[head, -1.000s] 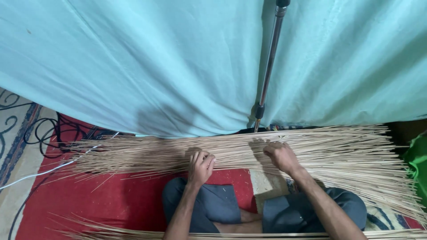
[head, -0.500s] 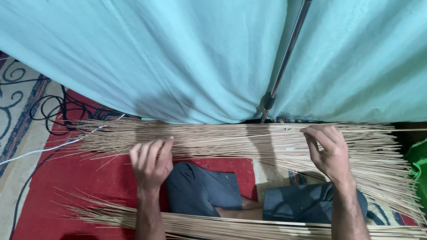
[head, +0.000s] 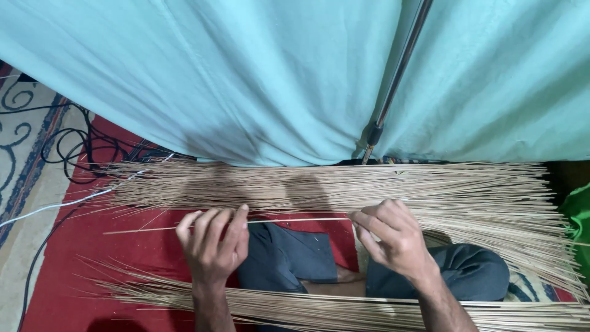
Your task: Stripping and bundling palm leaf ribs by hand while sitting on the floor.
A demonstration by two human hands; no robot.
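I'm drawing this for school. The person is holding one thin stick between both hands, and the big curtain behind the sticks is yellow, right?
Nearly. The head view shows the left hand and right hand holding one thin stick between them, in front of the pile of sticks. But the curtain behind the sticks is light blue-green, not yellow.

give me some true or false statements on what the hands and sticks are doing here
1. Both hands hold one thin stick between them. True: the left hand and right hand pinch a single stick.
2. The backdrop is a red curtain. False: the curtain is light teal; the red is the mat.
3. A wide layer of sticks lies beyond the hands. True.
4. The metal pole lies flat on the mat. False: it rises in front of the curtain.
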